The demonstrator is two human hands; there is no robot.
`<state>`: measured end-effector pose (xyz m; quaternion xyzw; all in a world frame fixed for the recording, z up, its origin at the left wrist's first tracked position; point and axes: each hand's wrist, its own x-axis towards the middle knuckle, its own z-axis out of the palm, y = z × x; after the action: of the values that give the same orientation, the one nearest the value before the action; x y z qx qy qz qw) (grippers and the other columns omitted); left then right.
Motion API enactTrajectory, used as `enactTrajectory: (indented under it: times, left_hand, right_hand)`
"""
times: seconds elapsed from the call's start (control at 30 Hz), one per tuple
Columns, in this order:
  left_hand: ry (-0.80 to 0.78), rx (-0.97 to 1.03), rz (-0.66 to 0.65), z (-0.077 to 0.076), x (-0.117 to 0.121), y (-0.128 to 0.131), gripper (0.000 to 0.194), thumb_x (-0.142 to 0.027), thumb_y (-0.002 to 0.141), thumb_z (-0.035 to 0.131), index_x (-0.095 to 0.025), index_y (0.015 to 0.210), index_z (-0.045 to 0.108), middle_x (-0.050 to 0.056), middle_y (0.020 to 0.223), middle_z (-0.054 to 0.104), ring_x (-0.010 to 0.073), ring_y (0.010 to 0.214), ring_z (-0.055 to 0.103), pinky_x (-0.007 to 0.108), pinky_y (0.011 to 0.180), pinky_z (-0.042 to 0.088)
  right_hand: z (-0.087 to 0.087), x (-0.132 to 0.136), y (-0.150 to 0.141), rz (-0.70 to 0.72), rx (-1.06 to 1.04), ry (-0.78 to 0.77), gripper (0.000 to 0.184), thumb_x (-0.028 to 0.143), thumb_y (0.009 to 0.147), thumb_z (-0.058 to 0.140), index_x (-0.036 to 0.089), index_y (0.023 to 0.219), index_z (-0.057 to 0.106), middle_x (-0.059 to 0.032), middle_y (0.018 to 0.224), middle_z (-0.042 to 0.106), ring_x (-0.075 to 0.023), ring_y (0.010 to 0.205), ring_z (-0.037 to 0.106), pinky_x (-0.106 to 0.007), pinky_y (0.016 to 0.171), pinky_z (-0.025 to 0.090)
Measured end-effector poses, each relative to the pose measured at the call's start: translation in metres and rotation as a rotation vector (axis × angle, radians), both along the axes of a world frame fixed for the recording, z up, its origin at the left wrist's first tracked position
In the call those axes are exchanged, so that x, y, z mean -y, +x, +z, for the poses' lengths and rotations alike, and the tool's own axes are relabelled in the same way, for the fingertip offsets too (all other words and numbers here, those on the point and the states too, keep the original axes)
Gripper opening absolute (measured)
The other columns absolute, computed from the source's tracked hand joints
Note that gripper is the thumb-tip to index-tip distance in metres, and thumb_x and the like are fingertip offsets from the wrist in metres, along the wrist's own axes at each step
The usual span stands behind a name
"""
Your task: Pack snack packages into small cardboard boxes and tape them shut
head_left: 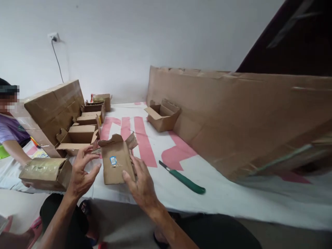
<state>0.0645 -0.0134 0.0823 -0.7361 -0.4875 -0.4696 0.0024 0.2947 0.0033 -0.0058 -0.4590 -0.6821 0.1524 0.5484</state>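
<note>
A small cardboard box [112, 169] with raised flaps and a blue-edged sticker is tilted toward me near the table's front edge. My right hand [141, 181] grips its right side, thumb on the stickered face. Just left of the box is my left hand [84, 171], its fingers apart and curved, with nothing in it. To the right, a green-handled knife [185, 180] lies on the cloth, its blade pointing up and left. Beyond my left hand stands an open cardboard box [81, 136].
Several small boxes line a large carton [55, 107] at left. Another open box [162, 117] stands by a long cardboard panel [233, 114] on the right. A person [12, 128] at far left touches a taped box [43, 173]. Pink-patterned white cloth [215, 204] covers the table.
</note>
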Motion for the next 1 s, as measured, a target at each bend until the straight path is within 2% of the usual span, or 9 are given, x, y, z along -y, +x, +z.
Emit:
enactTrajectory:
  times: [0.1, 0.23, 0.37, 0.57, 0.7, 0.87, 1.0]
  left_hand:
    - [-0.076, -0.102, -0.076, 0.0, -0.009, 0.006, 0.025, -0.025, 0.089, 0.082, -0.029, 0.113, 0.077, 0.011, 0.155, 0.057, 0.0337, 0.144, 0.059, 0.055, 0.122, 0.051]
    - [-0.175, -0.141, -0.08, -0.004, -0.019, 0.011, 0.038, -0.031, 0.079, 0.095, -0.028, 0.112, 0.076, 0.012, 0.147, 0.061, 0.0375, 0.144, 0.057, 0.056, 0.12, 0.051]
    - [-0.183, -0.104, -0.054, -0.003, -0.023, 0.017, 0.03, -0.032, 0.08, 0.094, -0.026, 0.102, 0.074, 0.011, 0.139, 0.063, 0.0347, 0.138, 0.061, 0.051, 0.117, 0.053]
    - [-0.154, -0.104, -0.044, -0.001, -0.024, 0.023, 0.018, -0.025, 0.086, 0.086, -0.025, 0.099, 0.073, 0.01, 0.131, 0.066, 0.0316, 0.132, 0.064, 0.048, 0.114, 0.055]
    - [-0.154, -0.107, -0.014, -0.001, -0.025, 0.025, 0.018, -0.026, 0.084, 0.086, -0.026, 0.097, 0.073, 0.01, 0.129, 0.066, 0.0313, 0.127, 0.067, 0.046, 0.106, 0.06]
    - [-0.177, -0.085, -0.005, 0.0, -0.028, 0.028, 0.02, -0.028, 0.079, 0.087, -0.027, 0.093, 0.074, 0.01, 0.129, 0.066, 0.0277, 0.111, 0.071, 0.038, 0.079, 0.066]
    - [-0.177, -0.073, -0.005, 0.002, -0.029, 0.031, 0.015, -0.026, 0.079, 0.084, -0.025, 0.088, 0.073, 0.01, 0.13, 0.066, 0.0264, 0.109, 0.071, 0.036, 0.076, 0.066]
  right_hand:
    - [0.0, 0.002, -0.001, 0.006, -0.005, 0.01, 0.055, 0.036, 0.102, 0.06, 0.02, 0.155, 0.058, -0.0189, 0.143, 0.068, -0.0366, 0.134, 0.064, -0.06, 0.114, 0.057]
    - [-0.002, 0.004, -0.001, 0.004, 0.001, 0.025, 0.057, 0.035, 0.101, 0.06, 0.021, 0.157, 0.056, -0.0186, 0.144, 0.067, -0.0364, 0.136, 0.064, -0.06, 0.116, 0.056]
    - [-0.002, 0.005, -0.001, 0.007, 0.001, 0.022, 0.057, 0.035, 0.101, 0.06, 0.019, 0.156, 0.057, -0.0193, 0.146, 0.067, -0.0365, 0.138, 0.063, -0.06, 0.116, 0.056]
    - [-0.001, 0.006, -0.001, 0.005, 0.006, 0.017, 0.057, 0.034, 0.101, 0.06, 0.017, 0.156, 0.057, -0.0208, 0.147, 0.067, -0.0371, 0.139, 0.063, -0.061, 0.117, 0.055]
    - [-0.003, 0.005, -0.001, -0.004, 0.015, 0.029, 0.058, 0.034, 0.1, 0.061, 0.016, 0.155, 0.058, -0.0217, 0.146, 0.067, -0.0386, 0.138, 0.063, -0.062, 0.116, 0.056]
    - [-0.002, 0.005, -0.002, -0.013, 0.026, 0.037, 0.056, 0.034, 0.101, 0.061, 0.019, 0.155, 0.057, -0.02, 0.145, 0.068, -0.0374, 0.137, 0.064, -0.061, 0.117, 0.056]
    - [-0.002, 0.006, -0.001, -0.007, 0.033, 0.034, 0.058, 0.034, 0.101, 0.061, 0.016, 0.156, 0.057, -0.0216, 0.144, 0.068, -0.0385, 0.136, 0.064, -0.062, 0.116, 0.056]
